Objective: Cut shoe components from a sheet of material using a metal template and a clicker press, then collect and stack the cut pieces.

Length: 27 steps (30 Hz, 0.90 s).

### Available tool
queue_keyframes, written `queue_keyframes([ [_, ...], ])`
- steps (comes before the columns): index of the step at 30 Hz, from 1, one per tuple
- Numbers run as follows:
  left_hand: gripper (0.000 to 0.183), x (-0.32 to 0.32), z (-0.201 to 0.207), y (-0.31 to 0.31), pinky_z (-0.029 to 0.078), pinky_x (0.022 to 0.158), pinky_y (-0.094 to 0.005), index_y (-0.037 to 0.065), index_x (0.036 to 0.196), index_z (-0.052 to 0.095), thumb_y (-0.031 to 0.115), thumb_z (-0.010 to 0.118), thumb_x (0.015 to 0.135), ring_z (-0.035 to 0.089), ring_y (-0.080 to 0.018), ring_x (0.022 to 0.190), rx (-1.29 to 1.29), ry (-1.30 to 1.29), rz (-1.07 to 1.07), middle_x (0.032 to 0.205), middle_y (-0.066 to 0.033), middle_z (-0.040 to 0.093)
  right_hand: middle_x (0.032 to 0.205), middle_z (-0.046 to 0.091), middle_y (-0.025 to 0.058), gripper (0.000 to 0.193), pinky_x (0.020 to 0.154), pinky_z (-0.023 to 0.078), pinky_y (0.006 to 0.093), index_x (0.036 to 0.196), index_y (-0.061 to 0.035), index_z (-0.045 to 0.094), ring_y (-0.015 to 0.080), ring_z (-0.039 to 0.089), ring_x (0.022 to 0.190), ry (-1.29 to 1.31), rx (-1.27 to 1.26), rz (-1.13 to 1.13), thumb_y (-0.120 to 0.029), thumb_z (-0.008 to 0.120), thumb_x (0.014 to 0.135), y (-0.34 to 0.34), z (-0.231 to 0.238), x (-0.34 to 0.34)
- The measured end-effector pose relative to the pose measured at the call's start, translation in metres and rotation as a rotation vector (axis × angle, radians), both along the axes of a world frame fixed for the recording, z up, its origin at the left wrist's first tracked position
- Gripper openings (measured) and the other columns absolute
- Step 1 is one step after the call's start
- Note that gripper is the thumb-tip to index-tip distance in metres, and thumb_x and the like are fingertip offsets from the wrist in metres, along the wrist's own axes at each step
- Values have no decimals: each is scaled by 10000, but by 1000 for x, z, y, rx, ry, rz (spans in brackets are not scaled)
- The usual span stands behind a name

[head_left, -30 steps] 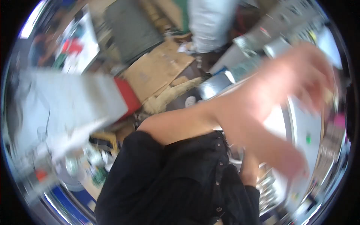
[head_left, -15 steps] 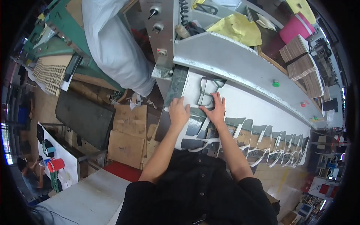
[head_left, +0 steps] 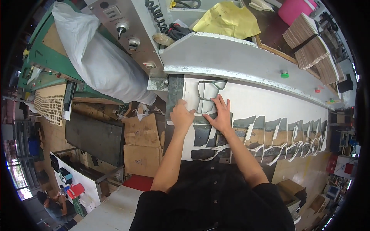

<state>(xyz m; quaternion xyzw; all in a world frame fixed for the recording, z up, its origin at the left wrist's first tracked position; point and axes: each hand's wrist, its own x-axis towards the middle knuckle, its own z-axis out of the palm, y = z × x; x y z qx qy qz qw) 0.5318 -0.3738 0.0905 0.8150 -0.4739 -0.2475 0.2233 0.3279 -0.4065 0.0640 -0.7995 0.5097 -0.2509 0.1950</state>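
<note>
A thin metal cutting die (head_left: 199, 91), an outline frame with a crossbar, lies on a white sheet (head_left: 254, 95) on the press bed. My right hand (head_left: 221, 117) rests at the die's right and near side, fingers spread, thumb by its near edge and fingertips touching its right side. My left hand (head_left: 182, 117) lies at the sheet's left edge, left of the die, its fingers curled on the sheet and the thumb turned toward the die. The undersides of both hands are hidden. Toward me, the sheet's cut-out edge (head_left: 250, 133) hangs in curved strips.
A grey press beam (head_left: 231, 57) with a green button (head_left: 284, 74) spans the far side. On its shelf lie yellow paper (head_left: 227, 21) and strapped card stacks (head_left: 308, 44). A control panel (head_left: 127, 34) and a white wrapped roll (head_left: 100, 57) stand at left. Cardboard (head_left: 142, 144) lies lower left.
The whole view has turned and shifted, so the surroundings sit differently in the picture. Both hands stay at nearly the same places by the die and the sheet's left edge.
</note>
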Motion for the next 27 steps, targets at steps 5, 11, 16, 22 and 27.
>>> queue_keyframes([
  [5,518,-3,-10,0,539,895,-529,68,1225,661,219,894,788,699,-444,1051,57,46,-1,1125,-189,755,1511,569,291,837,1286,165,645,1445,-78,555,428,405,1546,-2,-9,4,-345,937,750,0,0,3],
  [11,544,-23,4,5,458,987,-518,19,1245,641,210,887,798,616,-410,1194,-82,-73,104,1208,-185,655,1492,585,267,842,1281,176,650,1448,-78,550,430,409,1541,13,-23,-4,-342,932,746,1,-3,2],
  [16,560,-15,5,7,392,1023,-527,29,1244,655,234,906,787,597,-386,1225,-37,-86,113,1227,-172,643,1519,562,297,824,1283,167,654,1435,-90,556,426,401,1545,15,5,12,-378,923,756,1,-2,4],
  [22,494,4,9,-2,458,958,-499,20,1148,701,258,923,776,656,-400,1149,115,-55,11,1143,-197,722,1497,581,269,825,1284,167,651,1442,-88,555,424,404,1544,21,-30,5,-348,926,752,2,0,4],
  [27,385,1,4,6,475,918,-522,8,1025,704,259,894,804,655,-434,1075,58,105,43,1082,-223,696,1500,580,252,824,1286,166,648,1442,-89,556,421,417,1538,7,-23,8,-333,928,749,2,-4,3],
])
